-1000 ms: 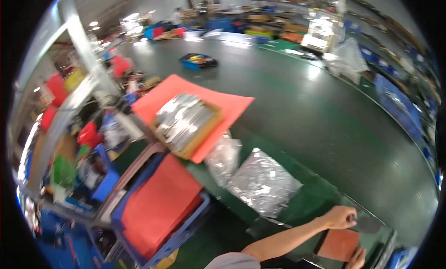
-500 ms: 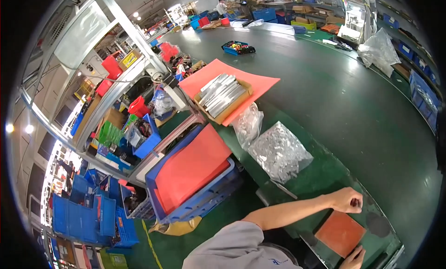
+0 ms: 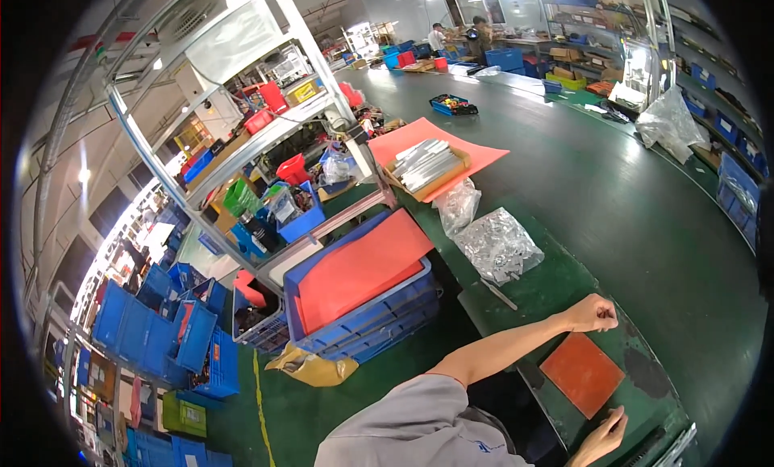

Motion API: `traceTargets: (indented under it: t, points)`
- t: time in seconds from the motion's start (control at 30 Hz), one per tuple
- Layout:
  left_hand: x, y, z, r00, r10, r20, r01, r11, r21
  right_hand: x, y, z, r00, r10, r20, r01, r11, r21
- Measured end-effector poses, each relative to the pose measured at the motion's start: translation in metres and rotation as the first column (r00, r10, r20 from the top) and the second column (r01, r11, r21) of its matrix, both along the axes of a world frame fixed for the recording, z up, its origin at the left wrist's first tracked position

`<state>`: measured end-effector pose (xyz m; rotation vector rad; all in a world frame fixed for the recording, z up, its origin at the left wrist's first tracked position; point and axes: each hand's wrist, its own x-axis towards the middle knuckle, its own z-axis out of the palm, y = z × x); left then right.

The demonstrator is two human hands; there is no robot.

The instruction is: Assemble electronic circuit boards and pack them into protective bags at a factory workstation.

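My left hand is held just beyond the far edge of a square orange-red pad, its fingers curled closed. Whatever may be between them is too small to make out. At the pad's near right corner, my right hand also has its fingertips drawn together, and I cannot see what they hold. The pad lies flat on the green bench top. Farther up the bench sits a clear plastic bag of small shiny metal parts, with a thin metal strip in front of it.
A cardboard box of silvery metal bars rests on a red sheet. To the left, a blue crate holds red sheets. A dark conveyor belt runs along the right, carrying a small blue tray. Blue bins crowd the far left.
The view has turned, so the surroundings sit farther right and the pad slightly higher. Both hands stay near the pad with fingers closed; the pad has not visibly moved on the bench.
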<state>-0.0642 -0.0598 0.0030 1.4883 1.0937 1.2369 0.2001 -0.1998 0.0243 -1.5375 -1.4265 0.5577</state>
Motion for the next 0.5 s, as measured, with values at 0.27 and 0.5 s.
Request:
traceTargets:
  t: [0.27,0.5]
  points:
    - [0.0,0.001,-0.001,0.997,0.053,-0.053,-0.052,0.999,0.016,0.002,0.01,-0.03,0.979,-0.008,-0.202,0.008,1.0,0.001]
    - [0.0,0.001,-0.002,0.998,0.066,0.005,-0.066,0.997,0.03,0.001,0.007,-0.035,0.992,0.011,-0.125,-0.01,1.0,0.013]
